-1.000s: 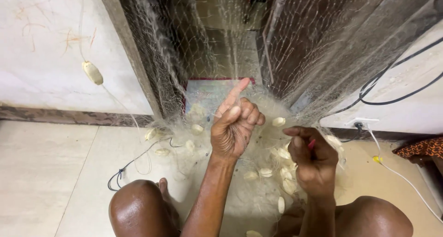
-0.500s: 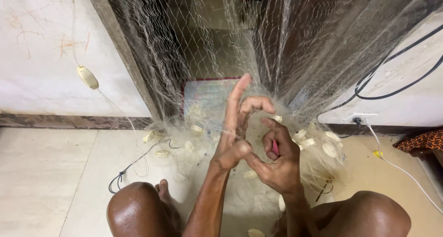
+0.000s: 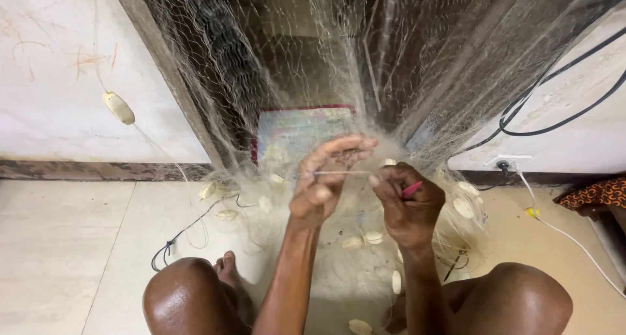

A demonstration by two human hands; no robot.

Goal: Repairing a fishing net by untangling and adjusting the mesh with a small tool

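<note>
Clearly mid-mend; the left hand (image 3: 321, 190) pinched a taut strand of the fishing net (image 3: 274, 67); the right hand (image 3: 407, 204), at three o'clock, gripped a red netting needle (image 3: 412, 189); most net hung unworked.

- A room in a home, used as a spot for net work on the floor.
- The floor (image 3: 59, 257) is laid with pale, glossy tiles, and a dark skirting strip (image 3: 85, 170) runs along the foot of the wall.
- The painted wall (image 3: 52, 61) is off-white, scuffed and marked with orange scribbles.
- A dark wooden door frame (image 3: 163, 67) opens onto a dim passage, where a patterned mat (image 3: 300, 129) with a red border lies.
- A wall socket (image 3: 505, 162) holds a plug, and black cables (image 3: 554, 106) loop across the right-hand wall.
- A fine fishing net (image 3: 274, 61) with pale oval floats (image 3: 119, 108) hangs over the doorway and piles on the tiles.
- The person sits on the floor, bare knees (image 3: 189, 296) up.
</note>
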